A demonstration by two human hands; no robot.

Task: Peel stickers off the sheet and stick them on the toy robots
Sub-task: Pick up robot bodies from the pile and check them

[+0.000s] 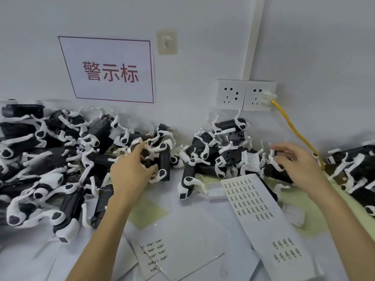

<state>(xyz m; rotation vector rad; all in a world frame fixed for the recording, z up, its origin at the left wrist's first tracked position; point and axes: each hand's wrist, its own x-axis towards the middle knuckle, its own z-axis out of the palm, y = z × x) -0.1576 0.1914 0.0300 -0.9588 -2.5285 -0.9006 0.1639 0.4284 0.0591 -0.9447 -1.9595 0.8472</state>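
Observed from beside the bench.

**Location.** Toy robots (50, 159) lie heaped along the far edge against the wall, in a large tangle at left, a smaller one at centre-right and more at far right. The sticker sheet (253, 199), a long white strip, lies near right, its far end touching the centre-right heap. A second sheet (154, 254) lies near centre among loose papers.

**Hands.** The left hand (132, 171) is spread over one toy robot (164, 159) at the edge of the left heap. The forefinger is extended and the thumb curls against the dark body, so it appears to grip. The right hand (298, 163) has bent fingers on a robot in the centre-right heap. Blur prevents saying whether it pinches or only touches.

**Handling, as judged.**
- The robots look like light, rigid plastic.
- Their thin white legs interlock and would snag or snap, so each robot is best taken by the black trunk.
- The stickers are tiny and flimsy. They are best lifted at a corner with a nail while the sheet is pinned down.

**Writing.** The wall sign (109, 72) reads 警示标 in red within a red border. The sticker print is too small to read, and no brand is seen.
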